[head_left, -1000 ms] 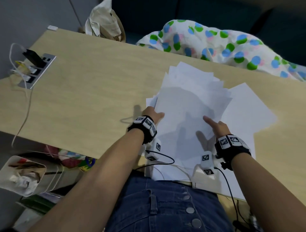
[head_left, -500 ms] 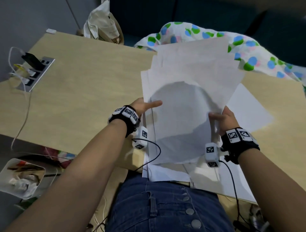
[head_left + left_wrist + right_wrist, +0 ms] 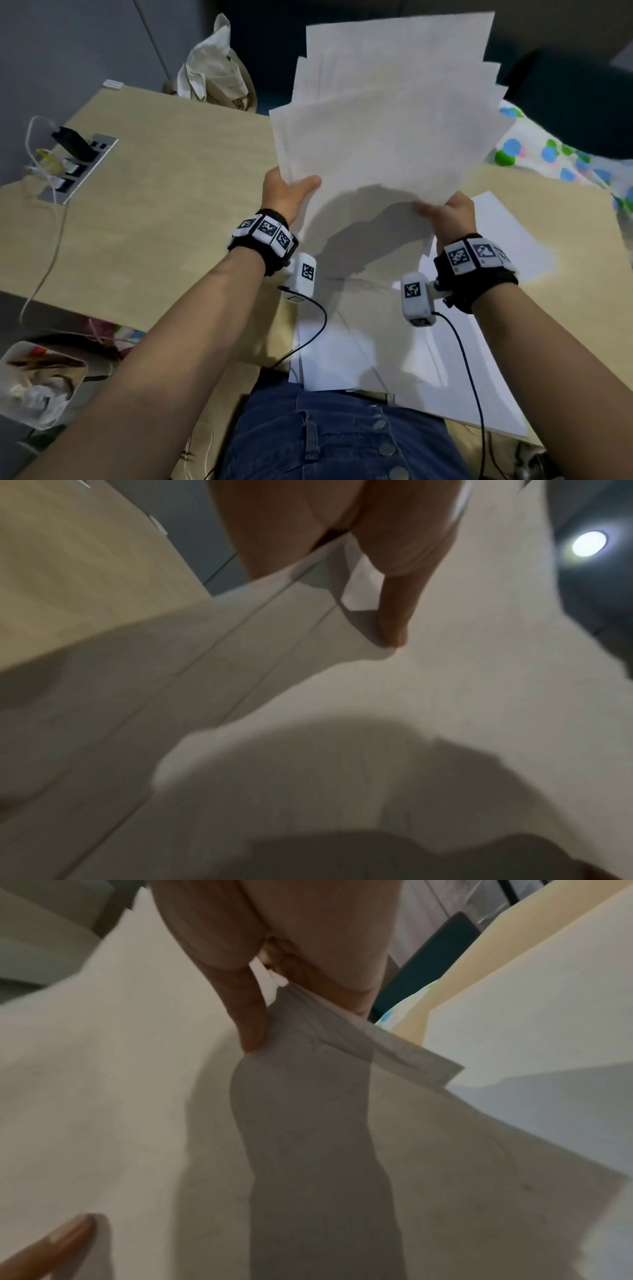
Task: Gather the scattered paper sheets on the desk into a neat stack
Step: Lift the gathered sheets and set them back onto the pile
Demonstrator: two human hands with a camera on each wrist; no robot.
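Gripping the fanned bundle of sheets (image 3: 394,113) upright above the desk (image 3: 164,212), the left hand (image 3: 286,195) and right hand (image 3: 448,217) are pinching its lower corners, loose sheets (image 3: 394,356) lying directly beneath, nearer the right hand.

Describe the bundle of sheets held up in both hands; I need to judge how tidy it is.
The bundle of sheets is plain white paper, several sheets fanned unevenly, their top corners offset. It is raised off the desk, tilted toward the camera. The left hand pinches its lower left edge and the right hand its lower right edge, thumbs in front. More sheets lie on the desk below.
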